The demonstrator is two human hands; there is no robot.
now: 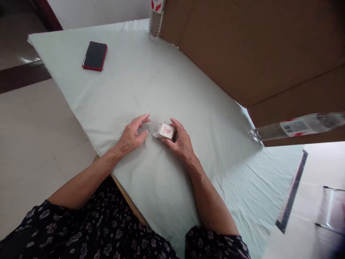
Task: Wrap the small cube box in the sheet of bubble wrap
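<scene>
A small white block in a clear plastic wrapper (165, 130), with red printing on its face, is between the thumb and fingers of my right hand (181, 141). The wrapper's crumpled end points left. My left hand (134, 133) is just left of it, apart from the block, its fingers and thumb spread with nothing between them. Both hands are low over the pale green tablecloth (151, 82) near the table's front edge.
A phone in a red case (95, 56) lies at the back left. Brown cardboard panels (242, 46) stand along the right, with an upright plastic bottle (155, 23) at their far end and another bottle (293, 126) at their near end. A metal-framed object (327, 208) is at lower right.
</scene>
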